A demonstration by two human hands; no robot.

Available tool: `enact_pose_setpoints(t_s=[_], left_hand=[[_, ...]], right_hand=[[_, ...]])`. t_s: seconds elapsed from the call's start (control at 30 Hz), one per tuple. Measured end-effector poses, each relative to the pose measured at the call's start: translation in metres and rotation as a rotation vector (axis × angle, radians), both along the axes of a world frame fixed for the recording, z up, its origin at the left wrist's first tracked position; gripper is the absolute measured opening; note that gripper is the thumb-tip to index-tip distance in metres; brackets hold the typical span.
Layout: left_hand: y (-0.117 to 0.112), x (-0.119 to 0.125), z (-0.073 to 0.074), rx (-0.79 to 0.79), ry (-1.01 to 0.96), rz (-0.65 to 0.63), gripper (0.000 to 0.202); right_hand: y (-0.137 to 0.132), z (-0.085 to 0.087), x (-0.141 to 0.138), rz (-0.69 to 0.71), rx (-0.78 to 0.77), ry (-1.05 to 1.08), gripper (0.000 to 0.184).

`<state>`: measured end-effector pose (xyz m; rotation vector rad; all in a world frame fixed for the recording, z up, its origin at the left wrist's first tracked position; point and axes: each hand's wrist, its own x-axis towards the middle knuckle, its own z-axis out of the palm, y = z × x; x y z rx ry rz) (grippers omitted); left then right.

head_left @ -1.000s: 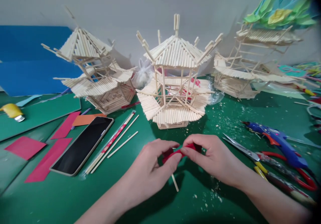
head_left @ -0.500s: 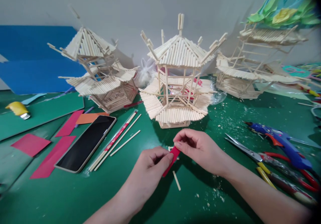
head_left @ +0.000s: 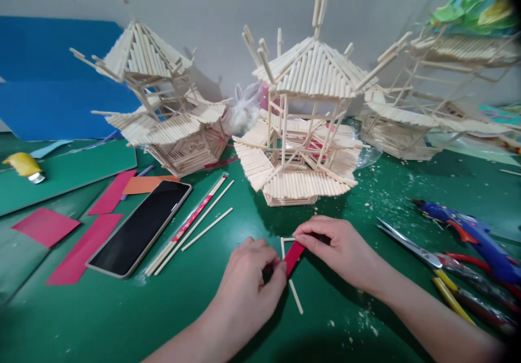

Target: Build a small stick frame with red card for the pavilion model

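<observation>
A narrow strip of red paper (head_left: pixel 294 256) is stretched between my two hands, low over the green table. The fingers and thumb of my left hand (head_left: pixel 255 281) pinch its lower end. At the upper end, my right hand (head_left: pixel 331 246) grips it between thumb and forefinger. Partly hidden under the paper are small pieces of wooden stick joined at a corner (head_left: pixel 284 246). A loose short stick (head_left: pixel 297 297) lies just below the strip. Beyond my hands stands a pavilion model made of wooden sticks (head_left: pixel 301 146), with a pointed roof.
Two more stick pavilions (head_left: pixel 179 129) stand left and right at the back. On the left lie a phone (head_left: pixel 140 228), packaged chopsticks (head_left: pixel 189 222), red paper pieces (head_left: pixel 83 252) and a yellow-handled cutter (head_left: pixel 23 166). Scissors (head_left: pixel 415 246) and a blue glue gun (head_left: pixel 468 233) lie at right.
The view has shifted, and the pavilion appears larger and further right. My hands have drawn slightly apart along the red strip, showing more of it and of the stick corner underneath.
</observation>
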<state>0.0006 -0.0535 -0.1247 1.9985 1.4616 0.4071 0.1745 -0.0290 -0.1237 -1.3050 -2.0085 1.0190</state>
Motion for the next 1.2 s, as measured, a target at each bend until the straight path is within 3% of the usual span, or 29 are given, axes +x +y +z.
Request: enact_pose_setpoints(t_s=[0.27,0.63,1.03,1.2], left_hand=[[-0.001,0.002,-0.003,-0.023,0.087,-0.047,0.032],[-0.004,0.008,-0.006,-0.071,0.053,-0.016,0.03],[-0.007,0.003,-0.013,0.144,0.107,-0.104,0.02],[-0.013,-0.002,-0.022,0.294,0.137,-0.221,0.017]], right_hand=[[0.006,-0.008,-0.005,0.039,0.09,-0.148,0.019],[0.021,-0.001,-0.013,0.112,0.074,-0.248,0.015],[0.018,-0.011,-0.015,0.15,0.162,-0.307,0.016],[0.019,-0.012,-0.015,0.162,0.182,-0.309,0.016]])
